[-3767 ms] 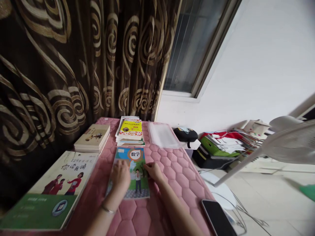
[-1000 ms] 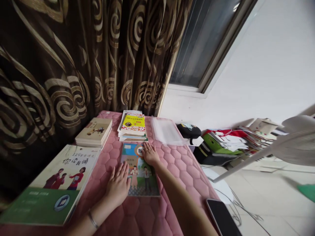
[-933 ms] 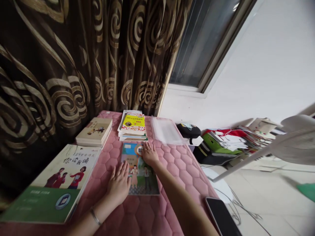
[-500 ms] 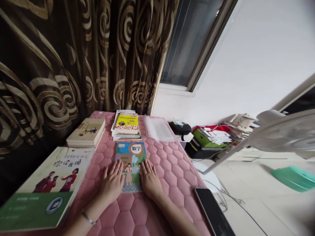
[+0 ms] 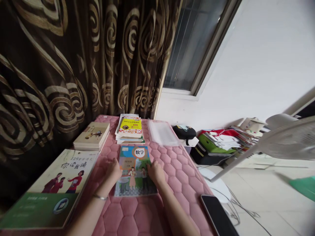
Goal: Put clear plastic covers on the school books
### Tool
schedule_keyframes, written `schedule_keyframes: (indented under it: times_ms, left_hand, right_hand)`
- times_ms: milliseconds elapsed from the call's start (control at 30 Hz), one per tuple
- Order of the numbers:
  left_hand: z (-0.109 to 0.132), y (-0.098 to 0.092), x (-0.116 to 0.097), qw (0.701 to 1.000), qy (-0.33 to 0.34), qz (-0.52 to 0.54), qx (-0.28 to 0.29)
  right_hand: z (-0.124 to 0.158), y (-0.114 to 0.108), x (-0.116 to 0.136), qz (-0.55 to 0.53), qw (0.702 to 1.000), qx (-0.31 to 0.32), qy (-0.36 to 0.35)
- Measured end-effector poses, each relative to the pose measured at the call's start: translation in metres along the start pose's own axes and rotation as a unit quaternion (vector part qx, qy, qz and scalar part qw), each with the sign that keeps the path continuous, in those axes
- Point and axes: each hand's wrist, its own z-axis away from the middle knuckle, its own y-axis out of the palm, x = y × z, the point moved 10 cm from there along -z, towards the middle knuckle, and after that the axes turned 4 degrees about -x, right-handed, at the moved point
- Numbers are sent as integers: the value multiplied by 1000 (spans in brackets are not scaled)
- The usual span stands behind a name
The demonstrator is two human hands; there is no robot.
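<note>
A blue and green textbook (image 5: 134, 175) in a clear cover lies in front of me on the pink quilted surface (image 5: 128, 216). At its left edge is my left hand (image 5: 114, 172), with the fingers curled and closed against the book. My right hand (image 5: 155, 172) is closed on the opposite edge, its thumb over the cover. Beyond the textbook is a stack of books with a yellow cover (image 5: 131, 124) on top. To the left are a stack of beige books (image 5: 92, 134) and a large green and cream book (image 5: 54, 186).
Clear plastic sleeves (image 5: 163, 132) lie at the back right, near a black case (image 5: 184, 131). A phone (image 5: 218, 214) rests at the right edge. Past it stand a white fan (image 5: 290, 137) and cables on the floor. A patterned curtain (image 5: 81, 59) hangs behind.
Both hands lay flat with fingers spread on the textbook; now they have moved to its side edges and their fingers are curled in. The view has shifted slightly.
</note>
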Motion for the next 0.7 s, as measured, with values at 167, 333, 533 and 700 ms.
schedule_keyframes:
  times_ms: [167, 333, 533, 700]
  left_hand:
    - [-4, 5, 15, 998, -41, 56, -3]
    - [-3, 6, 20, 989, -55, 134, -34]
    - [-28, -11, 15, 977, -58, 193, -69]
    - [-44, -13, 12, 982, -58, 163, -81]
  right_hand:
    - [2, 6, -10, -33, 999, 1, 0]
    - [6, 5, -10, -85, 996, -17, -33]
    - [-17, -23, 10, -122, 989, -60, -61]
    - [-33, -13, 16, -61, 997, -7, -45]
